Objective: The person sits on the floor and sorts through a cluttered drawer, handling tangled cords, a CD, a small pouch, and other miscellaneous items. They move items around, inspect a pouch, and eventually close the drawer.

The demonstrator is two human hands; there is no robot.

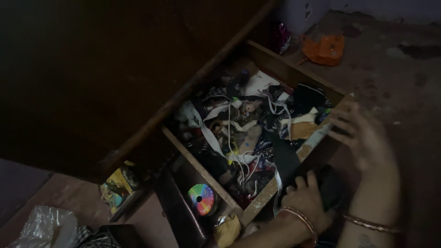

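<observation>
Lower right of the frame, and there is a dark object (pixel 327 186), too dim to say just what it is, sitting below the front board of the open wooden drawer (pixel 294 158). The left hand (pixel 307 200) is curled against its left side, fingers bent over the edge, grasping it as far as the gloom lets me tell. The right hand (pixel 363 135) is just above and to the right, blurred, fingers spread and loose, touching the drawer's front corner and gripping nothing I can see. So the dark object lies between the two hands, nearer the left one, running roughly upright in the frame. Inside the drawer, mid-frame, a jumble of fabric scraps and white straps (pixel 229 138). Lower centre, a rainbow-coloured spool (pixel 201 199) in the next compartment. Upper right, an orange pouch (pixel 324 48) on the floor, well apart.
</observation>
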